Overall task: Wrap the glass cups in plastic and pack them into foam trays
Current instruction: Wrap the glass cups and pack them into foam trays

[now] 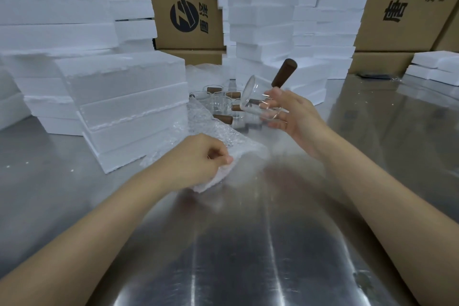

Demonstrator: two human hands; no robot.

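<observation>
Glass cup point(251, 97) — handle up, grasped in right hand point(298, 117) fingers point(274, 94), left hand point(196, 160) fingers point(214, 150) pinching bubble wrap point(223, 131).

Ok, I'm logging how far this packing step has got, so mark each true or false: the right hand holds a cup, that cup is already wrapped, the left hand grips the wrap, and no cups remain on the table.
1. The right hand holds a glass cup with a wooden handle, tilted, above the table. True.
2. That cup is already wrapped. False: it is bare; the bubble wrap lies on the metal table.
3. The left hand pinches the wrap's near edge. True.
4. No cups remain on the table. False: several other cups stand behind the wrap.
</observation>
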